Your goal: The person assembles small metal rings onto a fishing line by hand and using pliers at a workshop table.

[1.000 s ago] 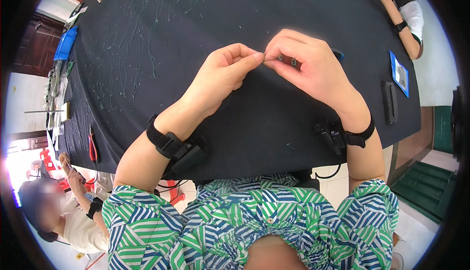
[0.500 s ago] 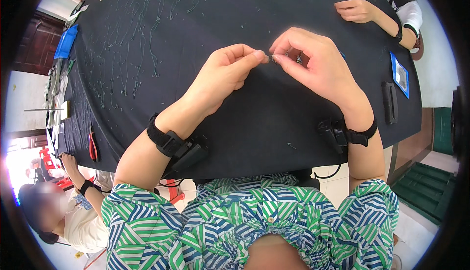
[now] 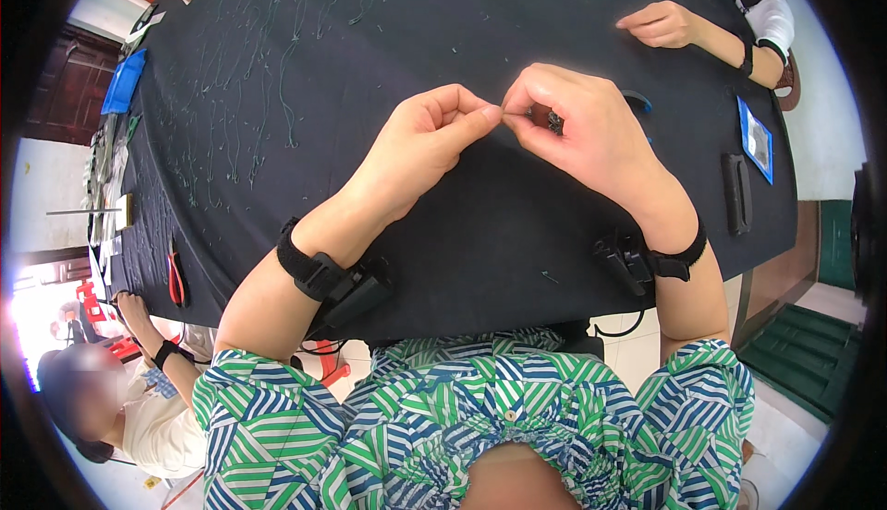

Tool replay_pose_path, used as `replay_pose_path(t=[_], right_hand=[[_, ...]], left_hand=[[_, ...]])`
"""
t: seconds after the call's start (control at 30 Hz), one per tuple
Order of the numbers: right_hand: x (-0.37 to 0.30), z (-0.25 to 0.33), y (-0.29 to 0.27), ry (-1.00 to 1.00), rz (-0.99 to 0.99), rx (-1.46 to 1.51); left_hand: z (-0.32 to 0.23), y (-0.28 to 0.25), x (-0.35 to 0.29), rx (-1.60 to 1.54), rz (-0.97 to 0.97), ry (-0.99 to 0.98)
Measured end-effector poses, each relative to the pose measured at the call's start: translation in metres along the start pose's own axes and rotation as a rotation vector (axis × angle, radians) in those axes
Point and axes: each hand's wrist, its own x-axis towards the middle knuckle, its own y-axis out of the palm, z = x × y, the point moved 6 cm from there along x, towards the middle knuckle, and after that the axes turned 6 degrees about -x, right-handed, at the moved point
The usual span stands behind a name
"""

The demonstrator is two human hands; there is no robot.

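Observation:
Over the black tablecloth (image 3: pixel 462 242) my left hand (image 3: pixel 430 145) and my right hand (image 3: pixel 587 136) meet fingertip to fingertip. Both are closed in a pinch of thumb and forefinger. Whatever sits between the fingertips is too small and covered to name. Through the gap behind my right thumb, small dark metal pieces (image 3: pixel 555 123) show; I cannot tell whether they lie in the palm or on the cloth. Thin green cords (image 3: pixel 286 103) with small pieces at their ends are spread over the cloth to the far left.
Red-handled pliers (image 3: pixel 176 279) lie at the left edge. A blue packet (image 3: pixel 125 80) is at far left, another blue-edged packet (image 3: pixel 756 140) at right beside a black case (image 3: pixel 735 194). One person's hand (image 3: pixel 661 25) hovers at far right; another person (image 3: pixel 139 399) sits at left.
My right hand has shifted slightly down and left, closing the small gap to my left fingertips. A small metal bit that showed there is now covered. The far-right person's hand has moved slightly left.

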Motion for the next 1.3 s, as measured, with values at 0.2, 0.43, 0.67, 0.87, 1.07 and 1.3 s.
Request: replay_pose_path(t=[0.2, 0.43, 0.67, 0.87, 1.07, 1.3], right_hand=[[0.0003, -0.0005, 0.0004, 0.116, 0.04, 0.173], [0.0005, -0.002, 0.0008, 0.151, 0.05, 0.195], [0.0006, -0.0012, -0.0028, 0.153, 0.039, 0.155], [0.0007, -0.0012, -0.0034, 0.09, -0.008, 0.12], [0.0005, 0.0005, -0.0059, 0.067, -0.019, 0.097], [0.0002, 0.0001, -0.0059, 0.051, -0.02, 0.076]], left_hand=[[0.0006, -0.0011, 0.0004, -0.011, -0.021, 0.002], [-0.0023, 0.0007, -0.0009, 0.0, -0.043, 0.011], [-0.0004, -0.0007, -0.0004, -0.04, -0.048, 0.012], [-0.0002, -0.0021, 0.0001, -0.056, -0.039, 0.024], [-0.0007, -0.0007, -0.0001, -0.075, -0.032, 0.014], [0.0011, 0.0001, 0.0, -0.138, -0.012, -0.021]])
